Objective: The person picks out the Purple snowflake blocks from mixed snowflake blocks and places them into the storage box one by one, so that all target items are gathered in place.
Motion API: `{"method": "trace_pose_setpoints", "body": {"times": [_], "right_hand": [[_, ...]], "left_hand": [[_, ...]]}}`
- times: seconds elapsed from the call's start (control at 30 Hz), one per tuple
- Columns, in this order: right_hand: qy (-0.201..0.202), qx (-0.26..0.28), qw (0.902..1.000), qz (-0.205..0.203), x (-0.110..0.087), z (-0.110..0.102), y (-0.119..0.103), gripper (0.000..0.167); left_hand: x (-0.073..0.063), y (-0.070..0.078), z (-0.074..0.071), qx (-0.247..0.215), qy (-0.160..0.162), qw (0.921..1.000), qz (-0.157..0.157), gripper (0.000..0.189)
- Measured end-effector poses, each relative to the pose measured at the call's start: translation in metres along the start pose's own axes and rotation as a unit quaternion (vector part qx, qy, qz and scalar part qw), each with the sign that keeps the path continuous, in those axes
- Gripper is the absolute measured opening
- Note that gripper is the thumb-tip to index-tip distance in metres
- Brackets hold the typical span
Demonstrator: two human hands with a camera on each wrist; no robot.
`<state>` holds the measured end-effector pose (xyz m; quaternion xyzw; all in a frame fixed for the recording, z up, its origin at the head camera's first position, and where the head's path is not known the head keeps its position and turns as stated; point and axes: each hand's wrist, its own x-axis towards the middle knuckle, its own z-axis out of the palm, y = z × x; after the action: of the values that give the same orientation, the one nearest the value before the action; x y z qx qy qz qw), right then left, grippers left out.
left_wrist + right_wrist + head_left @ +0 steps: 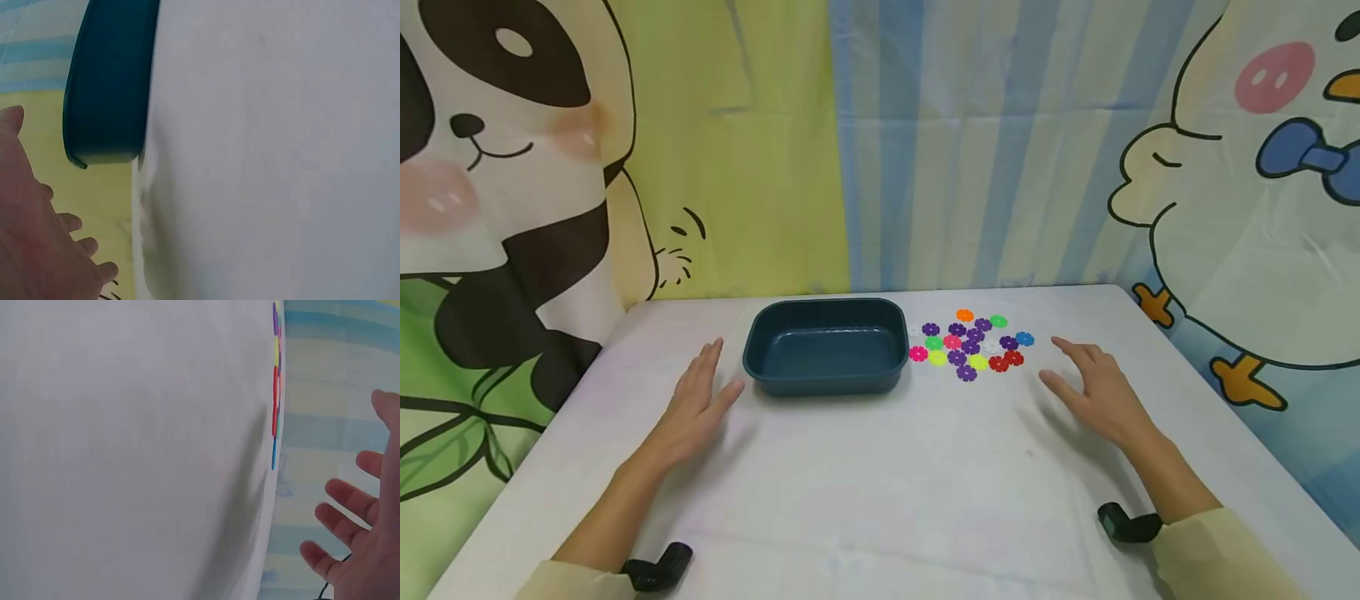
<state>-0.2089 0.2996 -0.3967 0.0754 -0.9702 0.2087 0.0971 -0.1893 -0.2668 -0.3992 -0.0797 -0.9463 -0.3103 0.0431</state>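
flower-shaped, flat, brightly coloured discs (971, 347) lie in a loose cluster on a white-covered table (880, 475), just to the right of a deep, dark teal rectangular tray with rounded corners (827, 385). most of the discs are purple, with green, yellow, pink, red, orange, white and blue ones among them; some touch or overlap, and the leftmost lie just beside the tray's right wall. the two red discs are toward the cluster's front right, the blue one at its right edge.

the left hand (695, 410) hovers above the table near the tray's left end, apart from it, its fingers extended and its thumb held away from them. the right hand (1101, 392) hangs in the air to the right of the discs, fingers relaxed and slightly spread, fingertips near the blue disc without touching it. both hands hold nothing.

each wrist carries a small black device and comes out of a pale yellow sleeve (1221, 554). behind the table hangs a printed backdrop (977, 125), with a panda on the left, blue stripes in the middle and a white bird wearing a blue bow on the right.
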Motion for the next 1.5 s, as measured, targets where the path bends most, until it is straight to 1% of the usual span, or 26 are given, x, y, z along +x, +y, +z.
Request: {"method": "trace_pose_setpoints", "body": {"times": [0.1,0.17,0.27,0.33,0.47,0.57,0.63,0.7,0.77,0.8,0.87,0.93,1.07,1.13,1.23,1.4,1.5], "right_hand": [[0.010,0.048,0.9988,0.006,0.003,0.004,-0.007,0.058],[0.005,0.085,0.9961,0.021,0.006,0.007,-0.012,0.053],[-0.019,0.143,0.9882,0.052,0.010,0.014,-0.022,0.050],[-0.035,0.182,0.9806,0.066,0.013,0.021,-0.027,0.048],[-0.060,0.254,0.9617,0.082,0.018,0.035,-0.036,0.045],[-0.068,0.292,0.9491,0.098,0.022,0.043,-0.042,0.044],[-0.072,0.308,0.9426,0.107,0.026,0.048,-0.047,0.044],[-0.074,0.316,0.9388,0.116,0.028,0.052,-0.051,0.043],[-0.076,0.312,0.9393,0.121,0.030,0.057,-0.054,0.043],[-0.075,0.306,0.9411,0.122,0.031,0.058,-0.056,0.043],[-0.072,0.284,0.9477,0.128,0.033,0.061,-0.060,0.041],[-0.068,0.257,0.9558,0.126,0.035,0.064,-0.064,0.040],[-0.059,0.194,0.9724,0.115,0.039,0.070,-0.069,0.038],[-0.056,0.166,0.9785,0.109,0.040,0.072,-0.071,0.037],[-0.053,0.137,0.9832,0.108,0.041,0.076,-0.074,0.039],[-0.052,0.100,0.9887,0.098,0.045,0.078,-0.076,0.041],[-0.055,0.089,0.9900,0.095,0.048,0.078,-0.077,0.039]], "left_hand": [[0.006,0.001,0.003,-0.034,-0.003,0.9994,0.000,0.082],[0.010,0.003,0.005,-0.052,0.000,0.9986,-0.002,0.083],[0.017,0.005,0.010,-0.093,0.007,0.9955,-0.014,0.083],[0.021,0.007,0.013,-0.131,0.010,0.9912,-0.020,0.083],[0.027,0.010,0.021,-0.200,0.015,0.9789,-0.038,0.080],[0.030,0.011,0.028,-0.244,0.020,0.9683,-0.050,0.078],[0.031,0.011,0.032,-0.279,0.024,0.9584,-0.057,0.077],[0.031,0.011,0.037,-0.309,0.029,0.9482,-0.065,0.076],[0.031,0.012,0.040,-0.338,0.035,0.9378,-0.071,0.076],[0.032,0.013,0.042,-0.345,0.037,0.9348,-0.074,0.077],[0.034,0.017,0.044,-0.349,0.040,0.9330,-0.080,0.082],[0.036,0.018,0.046,-0.343,0.042,0.9354,-0.075,0.089],[0.036,0.018,0.050,-0.317,0.047,0.9447,-0.068,0.102],[0.034,0.016,0.051,-0.305,0.047,0.9486,-0.069,0.105],[0.033,0.015,0.052,-0.296,0.046,0.9510,-0.075,0.106],[0.034,0.015,0.052,-0.295,0.047,0.9510,-0.078,0.106],[0.035,0.016,0.051,-0.295,0.046,0.9511,-0.081,0.106]]}}
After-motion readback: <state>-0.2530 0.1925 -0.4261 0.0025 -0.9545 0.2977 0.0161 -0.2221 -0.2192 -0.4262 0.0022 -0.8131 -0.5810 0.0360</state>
